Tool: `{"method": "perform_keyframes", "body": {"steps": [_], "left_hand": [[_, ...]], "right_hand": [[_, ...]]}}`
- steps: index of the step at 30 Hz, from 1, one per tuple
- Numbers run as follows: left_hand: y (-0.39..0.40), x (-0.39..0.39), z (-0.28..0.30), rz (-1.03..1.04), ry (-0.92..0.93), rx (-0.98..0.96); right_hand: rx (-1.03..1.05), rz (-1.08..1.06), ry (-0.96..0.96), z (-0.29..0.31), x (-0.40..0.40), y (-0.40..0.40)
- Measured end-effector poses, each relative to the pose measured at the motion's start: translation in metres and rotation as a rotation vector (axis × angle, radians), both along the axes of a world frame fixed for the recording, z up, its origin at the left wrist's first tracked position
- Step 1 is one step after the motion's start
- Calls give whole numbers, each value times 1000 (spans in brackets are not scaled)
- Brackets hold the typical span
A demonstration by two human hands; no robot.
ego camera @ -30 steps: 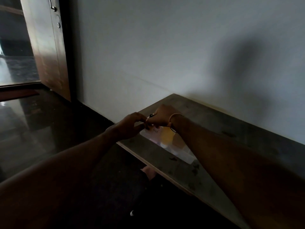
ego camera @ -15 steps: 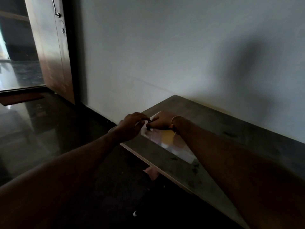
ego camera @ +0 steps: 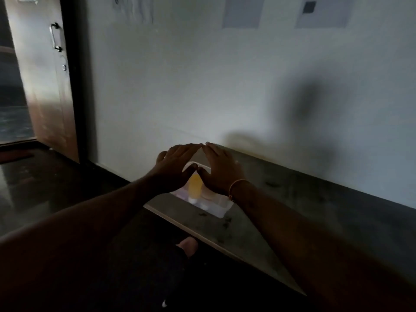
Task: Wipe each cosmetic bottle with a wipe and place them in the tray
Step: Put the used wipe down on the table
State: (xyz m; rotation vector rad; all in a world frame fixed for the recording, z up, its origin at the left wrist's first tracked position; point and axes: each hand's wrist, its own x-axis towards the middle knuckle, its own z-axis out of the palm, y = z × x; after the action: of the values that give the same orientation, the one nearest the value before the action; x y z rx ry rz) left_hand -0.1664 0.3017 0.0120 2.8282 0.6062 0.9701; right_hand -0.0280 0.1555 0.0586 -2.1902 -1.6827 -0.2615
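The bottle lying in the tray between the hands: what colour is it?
Yellow bottle, seen in the head view.

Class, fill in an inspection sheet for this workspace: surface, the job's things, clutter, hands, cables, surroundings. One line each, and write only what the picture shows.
Surface: dark table against the wall, with small dark marks on it.
Job's things: clear tray near the table's left end; a yellow bottle lies in it, with other pale items too blurred to name. No wipe seen.
Clutter: nothing seen.
Hands: left hand and right hand spread flat over the tray, fingers straight, holding nothing; a thin band on the right wrist.
Cables: nothing seen.
Surroundings: pale wall with papers pinned up; wooden door at left; dark glossy floor.
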Motion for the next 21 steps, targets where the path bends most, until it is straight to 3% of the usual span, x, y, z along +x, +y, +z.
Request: {"method": "perform_keyframes", "body": {"steps": [4, 9, 15, 21], "left_hand": [[-55, 34, -7, -138, -54, 60], [-134, 81, -30, -293, 0, 18], [-219, 126, -60, -452, 158, -94], [-255, 161, -81, -459, 390, -202]], "right_hand": [[77, -61, -23, -10, 16, -74], [26, -202, -30, -32, 43, -168], [-81, -354, -32, -66, 80, -268], [-159, -436, 58, -106, 120, -320]]}}
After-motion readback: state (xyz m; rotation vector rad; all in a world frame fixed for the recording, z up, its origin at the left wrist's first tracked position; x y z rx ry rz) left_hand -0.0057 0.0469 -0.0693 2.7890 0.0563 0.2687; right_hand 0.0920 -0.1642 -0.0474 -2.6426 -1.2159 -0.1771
